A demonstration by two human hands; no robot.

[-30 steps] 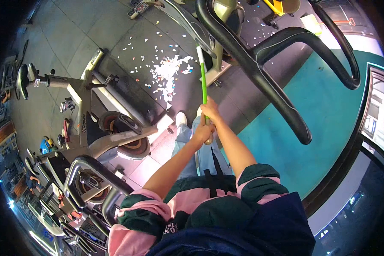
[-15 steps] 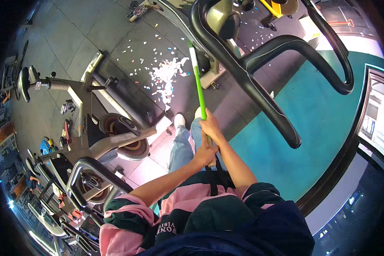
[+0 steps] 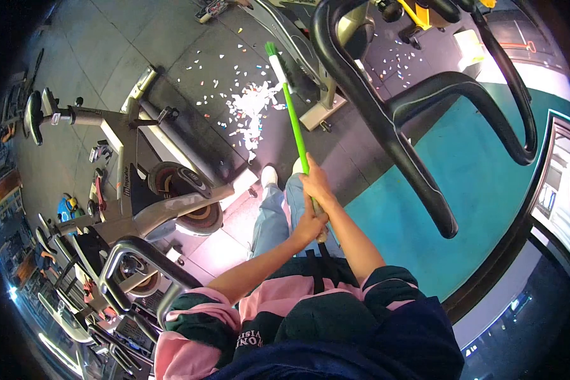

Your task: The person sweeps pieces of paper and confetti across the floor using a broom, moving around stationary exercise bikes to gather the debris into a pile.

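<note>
Both of my hands are wrapped round the green pole of a broom (image 3: 294, 120). My left hand (image 3: 308, 226) grips near the pole's lower end, close to my waist. Just above it on the pole, my right hand (image 3: 316, 183) is closed. The broom's white head with green bristles (image 3: 272, 52) points away from me, beside the base of an exercise bike. A heap of white paper scraps (image 3: 253, 111) lies on the dark floor left of the broom head, with loose bits scattered around it.
An exercise bike (image 3: 158, 215) stands at the left, with more machines behind it. Black handlebars (image 3: 373, 107) of another bike reach over the right side. A teal floor area (image 3: 411, 240) and a window frame (image 3: 541, 171) lie right. More scraps (image 3: 402, 60) lie farther off.
The broom head has come out from behind the bike, and its green bristles now show to the left. Both hands still hold the pole. The view has shifted slightly.
</note>
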